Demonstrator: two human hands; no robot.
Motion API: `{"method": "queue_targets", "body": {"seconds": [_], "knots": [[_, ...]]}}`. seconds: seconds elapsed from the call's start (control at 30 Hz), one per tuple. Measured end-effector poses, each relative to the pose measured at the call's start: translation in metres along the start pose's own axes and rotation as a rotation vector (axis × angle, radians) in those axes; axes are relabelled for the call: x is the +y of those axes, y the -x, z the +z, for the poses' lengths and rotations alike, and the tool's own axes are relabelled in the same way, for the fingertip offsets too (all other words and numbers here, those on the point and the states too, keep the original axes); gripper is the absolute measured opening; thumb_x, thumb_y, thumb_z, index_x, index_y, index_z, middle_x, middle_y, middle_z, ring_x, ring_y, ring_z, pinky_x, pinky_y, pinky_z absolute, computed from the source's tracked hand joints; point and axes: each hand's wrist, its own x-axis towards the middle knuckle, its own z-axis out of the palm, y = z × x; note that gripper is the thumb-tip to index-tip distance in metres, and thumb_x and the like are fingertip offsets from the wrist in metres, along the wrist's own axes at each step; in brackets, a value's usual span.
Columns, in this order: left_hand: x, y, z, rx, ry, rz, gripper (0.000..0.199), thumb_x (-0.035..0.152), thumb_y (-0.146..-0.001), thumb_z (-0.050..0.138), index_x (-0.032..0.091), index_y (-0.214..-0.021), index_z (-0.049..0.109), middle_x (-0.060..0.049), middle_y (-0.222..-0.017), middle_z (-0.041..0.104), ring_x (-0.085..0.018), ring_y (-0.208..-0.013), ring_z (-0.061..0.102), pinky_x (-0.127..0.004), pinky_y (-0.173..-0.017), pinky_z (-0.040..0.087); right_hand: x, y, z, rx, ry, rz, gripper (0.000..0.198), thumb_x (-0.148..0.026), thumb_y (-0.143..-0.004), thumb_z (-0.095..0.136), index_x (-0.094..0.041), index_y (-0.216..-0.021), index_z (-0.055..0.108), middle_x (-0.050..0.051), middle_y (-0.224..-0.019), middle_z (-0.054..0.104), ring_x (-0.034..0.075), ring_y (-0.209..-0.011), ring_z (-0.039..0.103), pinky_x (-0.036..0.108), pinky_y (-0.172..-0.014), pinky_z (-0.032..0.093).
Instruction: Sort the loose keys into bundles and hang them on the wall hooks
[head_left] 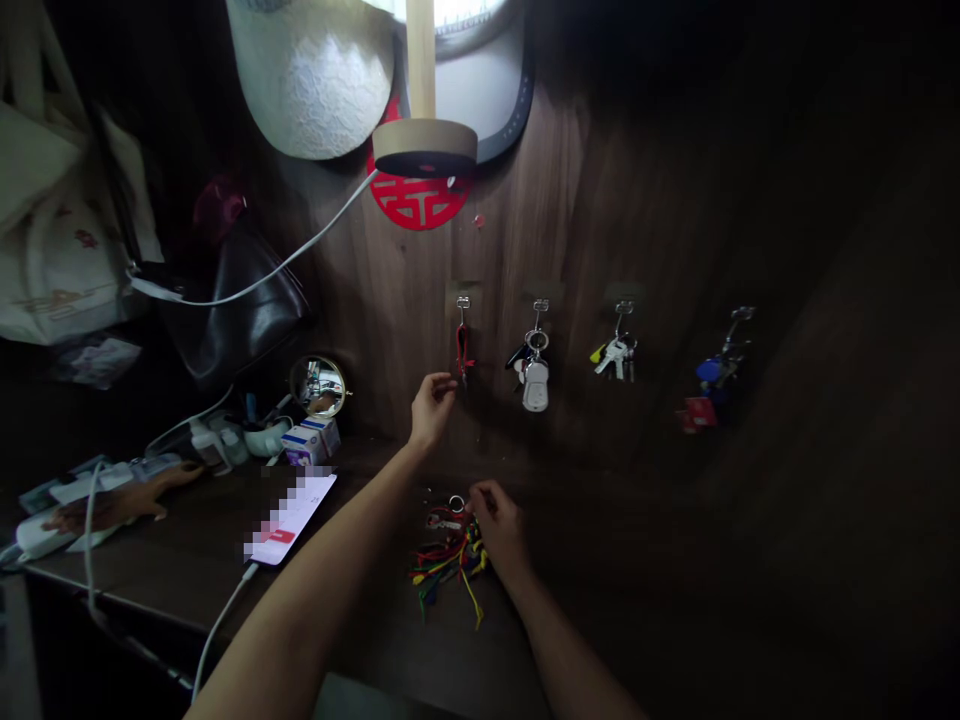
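Note:
My left hand is raised at the wooden back panel, its fingertips next to a red strap keychain hanging from a small hook. Its fingers are bent, with thumb and fingertips slightly apart; whether they brush the keychain I cannot tell. Lower down, my right hand has its fingers curled in a pinch at the upper right of a bunch of keys on the dark surface. That bunch has a metal ring, a silver key and red, green and yellow cords. My fingers partly hide it.
Further hooks hold a keyring with a silver tag, silver keys and a blue-and-red key set. A lamp base hangs above. To the left are a phone on a cable, a round mirror and small boxes.

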Motion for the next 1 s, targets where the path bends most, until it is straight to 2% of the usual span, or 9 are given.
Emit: {"method": "queue_targets", "body": {"seconds": [0.2,0.33,0.6,0.8,0.93,1.0], "knots": [[-0.024,0.039,-0.03,-0.038,0.012,-0.116,0.02,0.011,-0.071,0.055,0.017,-0.089,0.054,-0.003,-0.082,0.067,-0.014,-0.083,0.066,-0.029,-0.079,0.049,-0.006,-0.001,-0.002,0.027,0.094,-0.07,0.027,-0.039,-0.083,0.043,-0.02,-0.073,0.059,0.001,-0.064,0.064,0.014,-0.059,0.06,0.021,-0.057,0.042],[-0.034,0.06,-0.048,-0.056,-0.006,-0.192,0.016,0.017,-0.072,0.055,0.016,-0.088,0.055,-0.004,-0.08,0.068,-0.014,-0.075,0.066,-0.029,-0.075,0.051,-0.008,-0.001,-0.002,0.019,0.085,-0.036,0.028,-0.042,-0.084,0.043,-0.021,-0.074,0.059,0.001,-0.061,0.064,0.015,-0.058,0.061,0.022,-0.056,0.043],[-0.041,0.096,-0.066,-0.11,-0.157,-0.23,0.013,0.02,-0.073,0.056,0.019,-0.085,0.063,-0.004,-0.082,0.07,-0.019,-0.082,0.065,-0.031,-0.077,0.049,-0.008,-0.001,-0.002,0.012,0.06,0.004,0.027,-0.042,-0.084,0.043,-0.021,-0.075,0.057,0.001,-0.061,0.065,0.015,-0.058,0.061,0.022,-0.055,0.043],[-0.036,0.117,-0.059,-0.291,-0.459,-0.105,0.02,0.019,-0.077,0.054,0.022,-0.093,0.067,-0.005,-0.098,0.068,-0.021,-0.096,0.059,-0.033,-0.09,0.041,-0.009,-0.002,-0.002,0.019,0.073,0.033,0.028,-0.044,-0.083,0.044,-0.021,-0.074,0.057,0.001,-0.061,0.065,0.016,-0.058,0.062,0.023,-0.056,0.044],[-0.032,0.125,-0.054,-0.425,-0.725,-0.01,0.022,0.03,-0.081,0.053,0.024,-0.098,0.065,-0.005,-0.103,0.065,-0.022,-0.098,0.055,-0.035,-0.088,0.039,-0.012,-0.002,-0.003,0.027,0.06,0.048,0.029,-0.046,-0.082,0.043,-0.021,-0.073,0.056,0.001,-0.06,0.066,0.015,-0.054,0.061,0.023,-0.053,0.043],[-0.032,0.128,-0.054,-0.453,-0.821,-0.001,0.021,0.034,-0.081,0.054,0.025,-0.095,0.065,-0.004,-0.102,0.064,-0.022,-0.098,0.054,-0.035,-0.086,0.039,-0.014,-0.002,-0.005,0.034,0.06,0.058,0.029,-0.046,-0.082,0.044,-0.021,-0.073,0.055,0.002,-0.061,0.066,0.015,-0.054,0.061,0.023,-0.053,0.043]]}}
